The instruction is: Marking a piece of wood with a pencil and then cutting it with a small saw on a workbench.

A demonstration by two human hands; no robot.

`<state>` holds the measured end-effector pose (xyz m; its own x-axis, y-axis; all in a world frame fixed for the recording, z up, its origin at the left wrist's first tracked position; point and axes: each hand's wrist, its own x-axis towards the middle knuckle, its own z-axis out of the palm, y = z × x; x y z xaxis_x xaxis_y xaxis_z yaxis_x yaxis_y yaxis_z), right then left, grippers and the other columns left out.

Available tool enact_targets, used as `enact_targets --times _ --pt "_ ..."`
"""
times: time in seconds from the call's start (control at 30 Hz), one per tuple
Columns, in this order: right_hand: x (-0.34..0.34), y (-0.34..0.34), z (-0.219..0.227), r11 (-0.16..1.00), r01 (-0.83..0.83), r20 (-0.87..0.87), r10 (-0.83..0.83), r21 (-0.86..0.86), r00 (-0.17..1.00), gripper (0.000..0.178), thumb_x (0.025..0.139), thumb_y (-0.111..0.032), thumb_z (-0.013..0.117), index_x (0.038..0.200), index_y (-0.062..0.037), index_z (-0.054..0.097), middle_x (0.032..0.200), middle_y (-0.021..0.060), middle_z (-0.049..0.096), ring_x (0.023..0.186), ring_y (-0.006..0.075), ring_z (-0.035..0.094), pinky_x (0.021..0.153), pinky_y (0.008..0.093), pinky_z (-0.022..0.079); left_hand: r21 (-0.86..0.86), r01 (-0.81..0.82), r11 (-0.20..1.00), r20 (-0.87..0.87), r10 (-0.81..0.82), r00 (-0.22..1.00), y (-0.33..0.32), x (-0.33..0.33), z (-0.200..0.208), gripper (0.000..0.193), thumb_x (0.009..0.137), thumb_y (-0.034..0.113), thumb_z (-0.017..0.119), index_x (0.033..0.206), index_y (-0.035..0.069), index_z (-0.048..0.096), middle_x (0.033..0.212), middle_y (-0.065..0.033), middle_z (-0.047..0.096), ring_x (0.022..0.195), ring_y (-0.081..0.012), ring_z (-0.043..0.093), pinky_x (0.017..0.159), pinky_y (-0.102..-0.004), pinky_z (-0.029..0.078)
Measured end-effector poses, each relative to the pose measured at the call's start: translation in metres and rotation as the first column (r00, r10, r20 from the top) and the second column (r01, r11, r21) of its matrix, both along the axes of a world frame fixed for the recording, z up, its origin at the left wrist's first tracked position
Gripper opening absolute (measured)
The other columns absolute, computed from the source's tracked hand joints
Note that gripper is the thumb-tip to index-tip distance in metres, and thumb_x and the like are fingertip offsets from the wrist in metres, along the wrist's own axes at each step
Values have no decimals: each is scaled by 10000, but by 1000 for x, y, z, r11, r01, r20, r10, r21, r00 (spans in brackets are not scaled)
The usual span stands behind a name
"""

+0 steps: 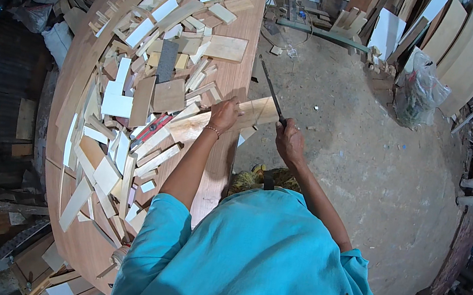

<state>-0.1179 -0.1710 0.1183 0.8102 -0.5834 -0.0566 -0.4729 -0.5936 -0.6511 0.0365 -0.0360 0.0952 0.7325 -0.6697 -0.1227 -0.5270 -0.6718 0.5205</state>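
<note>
A pale wooden board (191, 128) lies slantwise over the table edge, its right end jutting out above the floor. My left hand (226, 114) grips it from above near that edge, with the fingers pressed on the wood. In my right hand (290, 141), closed round the handle, is a long dark hand saw (271, 85). Its narrow blade is seen nearly edge-on, crossing beside the board's overhanging end and pointing away to the upper left. Whether the blade touches the wood I cannot tell.
Wood offcuts (194, 40), some white-faced, heap over the wooden table (225, 164) at left. A red tool (152, 127) lies among them. Sheets of board (465, 64) lean at the far right beside a clear plastic bag (420, 91). Concrete floor (360, 164) stretches right of the table.
</note>
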Motion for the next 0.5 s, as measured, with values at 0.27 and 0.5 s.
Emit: enact_targets --times 0.27,0.5 --pt "20 -1 19 982 86 94 -103 166 990 271 837 -253 427 909 9 433 656 219 513 625 369 524 557 426 387 -186 -165 969 -145 139 980 -13 1 25 237 695 204 602 789 8 507 733 -180 575 717 -333 559 609 -397 415" --pt "27 1 20 969 146 177 -182 200 967 250 835 -228 424 903 13 416 658 217 522 619 373 535 537 430 385 -415 -557 719 -535 302 789 -18 -1 26 168 737 136 586 730 11 474 542 -16 447 501 -84 384 471 -252 334"
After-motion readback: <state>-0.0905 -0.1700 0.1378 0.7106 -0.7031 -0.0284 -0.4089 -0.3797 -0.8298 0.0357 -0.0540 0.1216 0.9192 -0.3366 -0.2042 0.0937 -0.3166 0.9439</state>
